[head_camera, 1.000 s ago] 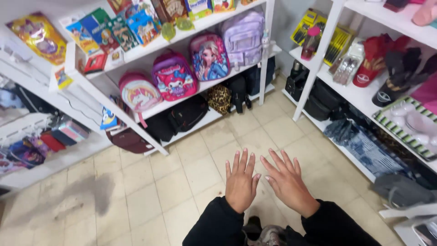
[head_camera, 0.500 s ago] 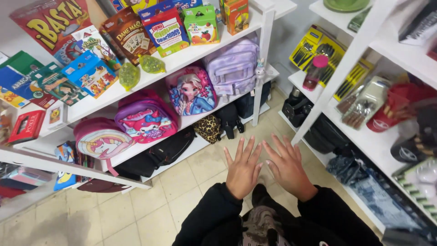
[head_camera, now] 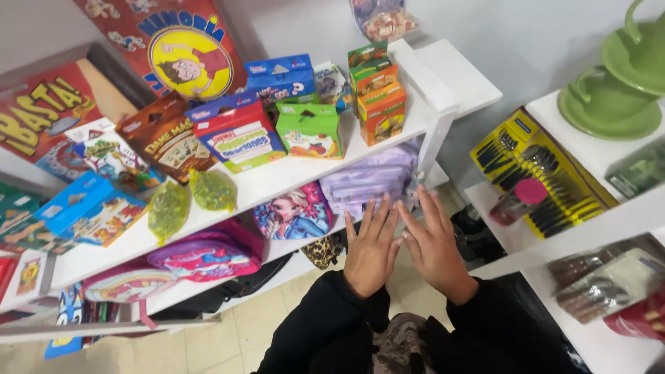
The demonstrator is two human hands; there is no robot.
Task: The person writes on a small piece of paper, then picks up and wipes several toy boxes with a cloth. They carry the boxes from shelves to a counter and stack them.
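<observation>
Grip: your left hand (head_camera: 370, 251) and right hand (head_camera: 435, 251) are spread flat, fingers splayed, holding nothing.
Progress: nothing is picked up yet; by my reading, any reaching and grasping lies ahead.
Nearest thing: a lilac backpack (head_camera: 369, 181) sits just beyond your fingertips, apart from them.
Around it: the backpack rests on a white shelf (head_camera: 263, 185), under small game boxes (head_camera: 309, 130).

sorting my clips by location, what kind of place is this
Most likely a small variety shop. White shelves carry boxed games and children's backpacks, with packaged cutlery on the unit beside them. Both hands, left and right, are open and empty.
</observation>
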